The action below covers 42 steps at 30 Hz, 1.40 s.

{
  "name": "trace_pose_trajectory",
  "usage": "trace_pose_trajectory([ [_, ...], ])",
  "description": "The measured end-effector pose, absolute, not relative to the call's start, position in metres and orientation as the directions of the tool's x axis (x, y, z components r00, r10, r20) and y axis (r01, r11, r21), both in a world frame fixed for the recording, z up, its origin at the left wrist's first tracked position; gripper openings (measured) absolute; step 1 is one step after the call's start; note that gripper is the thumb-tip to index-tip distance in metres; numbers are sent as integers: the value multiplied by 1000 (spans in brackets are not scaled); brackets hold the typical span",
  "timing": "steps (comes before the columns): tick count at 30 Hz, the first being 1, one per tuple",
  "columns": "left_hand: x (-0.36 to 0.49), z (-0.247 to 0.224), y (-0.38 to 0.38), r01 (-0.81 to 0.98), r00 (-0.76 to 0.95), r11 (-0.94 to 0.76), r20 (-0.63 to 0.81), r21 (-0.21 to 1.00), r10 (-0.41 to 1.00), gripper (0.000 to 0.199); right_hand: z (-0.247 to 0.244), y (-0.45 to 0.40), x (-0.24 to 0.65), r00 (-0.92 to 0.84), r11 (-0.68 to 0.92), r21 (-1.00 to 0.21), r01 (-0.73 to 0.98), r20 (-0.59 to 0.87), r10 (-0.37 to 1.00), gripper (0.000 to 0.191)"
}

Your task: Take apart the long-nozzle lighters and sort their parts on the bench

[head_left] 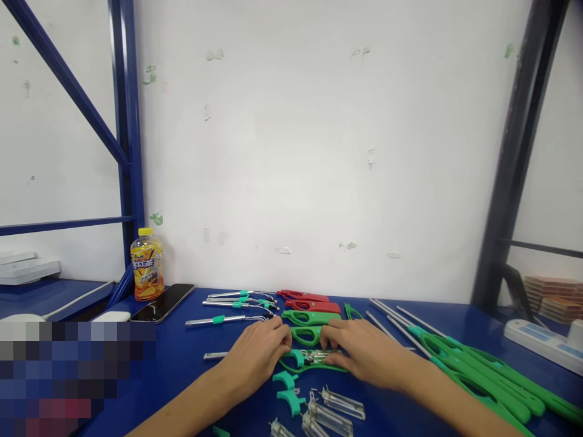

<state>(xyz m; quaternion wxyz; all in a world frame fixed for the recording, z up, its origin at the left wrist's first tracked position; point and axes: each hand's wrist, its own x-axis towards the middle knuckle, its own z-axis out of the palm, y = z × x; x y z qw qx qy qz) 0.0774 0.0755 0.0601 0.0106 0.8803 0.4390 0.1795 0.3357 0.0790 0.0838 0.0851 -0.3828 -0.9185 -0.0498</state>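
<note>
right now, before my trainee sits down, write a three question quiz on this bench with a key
1. True or false: the shells between the left hand and the right hand are green.
2. What colour is the cap on the bottle? a) red b) yellow c) blue
3. How many red shells lie near the wall?

Key: 1. true; 2. b; 3. two

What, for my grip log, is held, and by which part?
The right hand seems to hold the green lighter shell by its right end; for the left hand, I can't tell.
</note>
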Motion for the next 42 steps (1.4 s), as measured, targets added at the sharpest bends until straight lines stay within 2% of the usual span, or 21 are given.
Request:
trace_pose_trajectory([
  [7, 77, 59, 77, 758, 557, -620, 295, 202, 777, 7, 85, 79, 335, -694, 701, 39, 712, 186, 696, 12],
  [15, 77, 55, 77, 759, 564, -627, 303, 178, 768, 5, 83, 79, 335, -694, 702, 38, 711, 203, 691, 12],
  [26, 78, 62, 76, 785, 536, -610, 374, 111, 757, 14, 84, 79, 334, -695, 704, 41, 709, 206, 689, 11],
  [30, 74, 72, 72, 736, 579, -669, 413, 106, 703, 18, 83, 79, 334, -702, 712, 40, 701, 214, 679, 12],
  [34, 74, 80, 63, 645, 658, -745, 372, 170, 654, 18, 83, 78, 335, -705, 714, 44, 699, 210, 678, 13],
  [38, 74, 88, 57, 638, 691, -748, 294, 183, 661, 19, 84, 76, 334, -721, 727, 51, 684, 198, 664, 12],
  [42, 68, 92, 55, 618, 707, -758, 274, 209, 652, 18, 84, 77, 333, -718, 723, 54, 689, 194, 669, 14],
])
